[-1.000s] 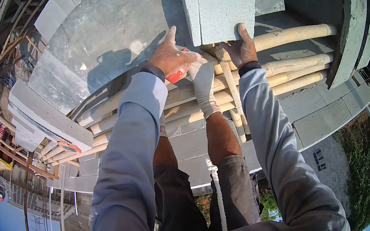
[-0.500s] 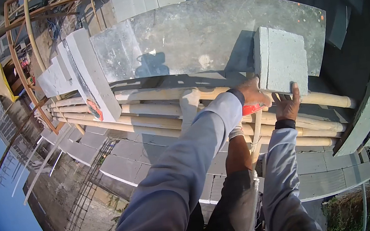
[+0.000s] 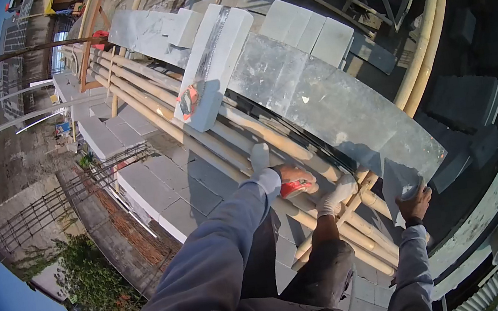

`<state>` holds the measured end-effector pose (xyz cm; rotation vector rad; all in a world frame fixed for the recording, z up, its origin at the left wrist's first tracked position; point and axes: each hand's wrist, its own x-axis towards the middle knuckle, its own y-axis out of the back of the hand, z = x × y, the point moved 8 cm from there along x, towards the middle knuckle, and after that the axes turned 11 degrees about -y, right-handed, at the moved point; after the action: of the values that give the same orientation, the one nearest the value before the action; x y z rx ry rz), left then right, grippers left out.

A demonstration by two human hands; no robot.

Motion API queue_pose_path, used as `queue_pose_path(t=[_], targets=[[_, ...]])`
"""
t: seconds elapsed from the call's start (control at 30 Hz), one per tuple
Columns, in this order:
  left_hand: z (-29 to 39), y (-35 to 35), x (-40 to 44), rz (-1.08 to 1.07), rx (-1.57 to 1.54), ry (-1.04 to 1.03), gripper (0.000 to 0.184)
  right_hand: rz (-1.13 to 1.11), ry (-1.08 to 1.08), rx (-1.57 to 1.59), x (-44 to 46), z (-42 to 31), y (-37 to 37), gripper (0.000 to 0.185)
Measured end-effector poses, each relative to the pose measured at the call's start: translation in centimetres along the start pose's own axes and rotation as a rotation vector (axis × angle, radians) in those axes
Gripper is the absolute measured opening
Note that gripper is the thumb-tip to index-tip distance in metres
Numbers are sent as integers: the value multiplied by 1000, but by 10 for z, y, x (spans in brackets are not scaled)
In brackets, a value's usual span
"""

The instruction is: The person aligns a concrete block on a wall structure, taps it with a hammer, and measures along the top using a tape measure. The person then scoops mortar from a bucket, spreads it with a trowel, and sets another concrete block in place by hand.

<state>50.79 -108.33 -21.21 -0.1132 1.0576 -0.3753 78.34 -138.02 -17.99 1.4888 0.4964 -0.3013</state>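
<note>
My left hand (image 3: pixel 293 178) is closed around a red-handled tool (image 3: pixel 295 187), above the bamboo poles (image 3: pixel 270 133). The rest of that tool cannot be made out. At the lower right, my right hand (image 3: pixel 415 201) grips a small light grey block (image 3: pixel 399 181) by its near side, at the right end of a grey metal sheet (image 3: pixel 340 101). A saw (image 3: pixel 190 100) with a red handle lies on a long pale block (image 3: pixel 215 65) left of the sheet. My feet, in whitish coverings (image 3: pixel 338 194), rest on the bamboo.
More pale blocks (image 3: pixel 305 26) stand behind the sheet. Grey blocks (image 3: pixel 170 182) form a surface below the poles at left, with a rebar lattice (image 3: pixel 70 193) beyond. Two upright bamboo poles (image 3: pixel 423 35) rise at right. Wall slabs (image 3: pixel 476 228) border the lower right.
The view has swung round to the left. My left hand, with the red-handled tool, has moved away from the small block. My right hand still grips the block, which now looks turned.
</note>
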Motion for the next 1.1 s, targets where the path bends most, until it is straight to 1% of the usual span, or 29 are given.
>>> queue_pose_path(t=[0.03,0.1,0.13,0.17,0.2,0.23,0.27,0.3,0.33,0.37,0.4,0.43,0.5,0.53,0.67,0.77,0.8,0.87,0.9,0.93,0.97,1.03,1.07,1.1], targets=[[-32,10,-17,256,71,-396,41,-26,-21,-18,-16,1,6,102],[-69,33,-58,436,13,-550,42,-23,-66,17,-52,16,12,103],[-64,47,-88,354,-131,-314,42,-64,-109,28,-74,15,22,104],[-76,51,-118,265,-285,-78,43,-92,-160,9,-98,14,32,103],[-119,54,-121,281,-359,-89,42,-85,-185,-54,-121,15,40,104],[-185,47,-104,290,-438,-101,40,-19,-146,-100,-142,20,45,103],[-197,54,-127,327,-456,-92,40,-17,-177,-91,-167,16,57,103],[-208,62,-150,366,-475,-84,39,-103,-277,-90,-195,-4,78,108],[-167,72,-219,429,-445,-48,39,-127,-297,-123,-216,-10,87,109],[-175,82,-249,514,-359,-70,40,-138,-295,-177,-233,-13,92,110],[-183,92,-279,599,-269,-84,40,-155,-309,-178,-251,-31,104,110],[-213,98,-287,700,-125,-156,41,-175,-334,-181,-273,-44,115,111],[-221,102,-356,676,-317,2,44,-136,-341,-185,-298,-54,117,112],[-233,106,-377,702,-309,23,43,-147,-353,-200,-308,-65,119,113],[-291,137,-447,862,-223,146,44,-189,-308,-120,-337,-147,132,109],[-320,164,-472,1051,-195,202,50,-185,-204,-49,-325,-189,116,110],[-326,170,-482,1115,-207,222,52,-86,-218,-76,-309,-185,91,114],[-316,180,-508,1232,-258,219,57,-368,315,710,-303,-233,107,114],[-309,186,-525,1299,-288,225,59,-193,96,297,-285,-264,100,115],[-299,191,-537,1210,-321,170,62,-121,-130,-129,-274,-298,97,115],[-302,197,-547,1316,-285,181,61,-112,-89,-122,-266,-341,98,115],[-309,216,-557,1134,-316,101,56,-86,-26,-118,-257,-404,115,115],[-310,232,-577,1187,-343,101,54,-125,34,-140,-272,-458,147,114],[-310,237,-597,1223,-389,102,53,-77,111,-140,-262,-489,157,114]])
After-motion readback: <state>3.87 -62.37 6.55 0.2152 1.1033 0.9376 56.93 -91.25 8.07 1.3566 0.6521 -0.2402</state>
